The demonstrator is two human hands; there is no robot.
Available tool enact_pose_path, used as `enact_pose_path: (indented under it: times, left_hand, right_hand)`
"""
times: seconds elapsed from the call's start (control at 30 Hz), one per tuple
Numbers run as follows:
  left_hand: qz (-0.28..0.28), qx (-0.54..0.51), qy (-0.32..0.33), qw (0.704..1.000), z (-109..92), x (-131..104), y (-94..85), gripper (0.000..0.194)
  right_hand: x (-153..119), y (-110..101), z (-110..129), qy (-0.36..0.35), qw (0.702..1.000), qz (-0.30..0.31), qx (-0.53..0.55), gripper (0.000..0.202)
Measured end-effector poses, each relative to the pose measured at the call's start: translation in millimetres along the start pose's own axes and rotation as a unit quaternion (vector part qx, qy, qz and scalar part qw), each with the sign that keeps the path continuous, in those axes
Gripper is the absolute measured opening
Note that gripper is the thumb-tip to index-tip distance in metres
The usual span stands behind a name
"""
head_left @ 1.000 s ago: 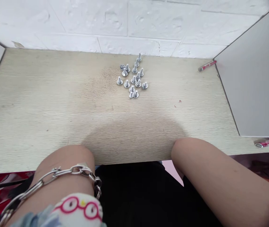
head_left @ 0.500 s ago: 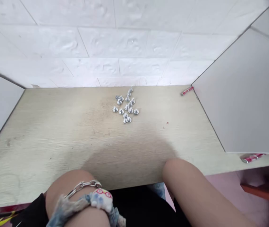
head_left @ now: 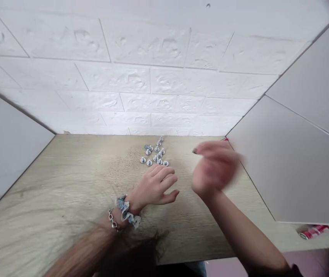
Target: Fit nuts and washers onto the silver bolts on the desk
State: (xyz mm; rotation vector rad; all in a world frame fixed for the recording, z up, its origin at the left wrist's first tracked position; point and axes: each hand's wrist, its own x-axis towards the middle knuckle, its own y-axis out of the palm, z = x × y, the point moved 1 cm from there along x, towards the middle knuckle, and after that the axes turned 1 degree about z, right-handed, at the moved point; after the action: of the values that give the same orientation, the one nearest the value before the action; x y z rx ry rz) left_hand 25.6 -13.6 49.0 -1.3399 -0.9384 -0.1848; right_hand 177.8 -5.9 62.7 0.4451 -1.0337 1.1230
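Note:
Several small silver screws with round flanges are grouped on the pale wooden tabletop, near the back wall. My left hand, with a blue scrunchie and a chain bracelet at the wrist, is just in front of them, palm down. Its thumb is apart from the bent fingers and nothing is in it; it hides the nearest part of the group. To the right, my right hand is raised over the tabletop, blurred by motion, so its hold cannot be made out.
A white brick-patterned wall closes off the back. Grey-white panels stand on the left and right. A red and silver tube lies beyond the right panel's near edge, and another red item is at the back right corner.
Both hands have come into view over the tabletop, the left one up to the screws. The view has tilted up, showing more wall, and the screws sit lower in the picture.

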Motion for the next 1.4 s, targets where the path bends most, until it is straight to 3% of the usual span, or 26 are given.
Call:
enact_pose_path:
  times: [0.07,0.17,0.23,0.33,0.47,0.63,0.73,0.97,1.13,1.27,1.4]
  left_hand:
    - [0.07,0.036,-0.06,0.995,11.2,-6.4,15.9,0.035]
    - [0.152,0.088,-0.165,0.971,23.1,-16.8,34.4,0.051]
    - [0.166,0.111,-0.229,0.953,30.2,-22.3,41.5,0.06]
    - [0.169,0.126,-0.279,0.937,40.9,-28.2,45.1,0.057]
    - [0.163,0.112,-0.287,0.937,57.4,-33.5,44.5,0.054]
    - [0.147,0.072,-0.251,0.954,80.9,-39.8,44.3,0.044]
    - [0.129,0.071,-0.264,0.953,92.8,-45.4,42.7,0.042]
    - [0.13,0.085,-0.296,0.942,109.3,-57.0,38.7,0.044]
    - [0.119,0.084,-0.299,0.943,105.8,-56.3,34.8,0.041]
    - [0.111,0.092,-0.28,0.949,98.5,-52.4,31.4,0.037]
    - [0.097,0.115,-0.302,0.941,93.9,-50.3,30.0,0.035]
  right_hand:
    - [-4.6,17.0,-24.1,0.102,0.994,0.036,-0.001,0.024]
    - [-19.6,45.9,-60.7,0.277,0.954,0.117,-0.026,0.032]
    - [-28.3,65.2,-73.9,0.321,0.936,0.144,-0.021,0.036]
    - [-34.5,90.5,-74.6,0.379,0.912,0.153,0.02,0.034]
    - [-34.8,112.5,-60.5,0.376,0.912,0.157,0.054,0.029]
    - [-35.2,130.9,-56.2,0.392,0.91,0.13,0.047,0.026]
    - [-32.8,143.7,-56.9,0.399,0.91,0.11,0.039,0.025]
    - [-25.1,171.3,-50.9,0.377,0.915,0.134,0.055,0.024]
    - [-28.2,164.4,-48.3,0.373,0.915,0.142,0.058,0.029]
    - [-37.9,144.2,-46.5,0.334,0.929,0.156,0.038,0.035]
    - [-48.1,123.7,-45.3,0.315,0.933,0.174,-0.001,0.035]
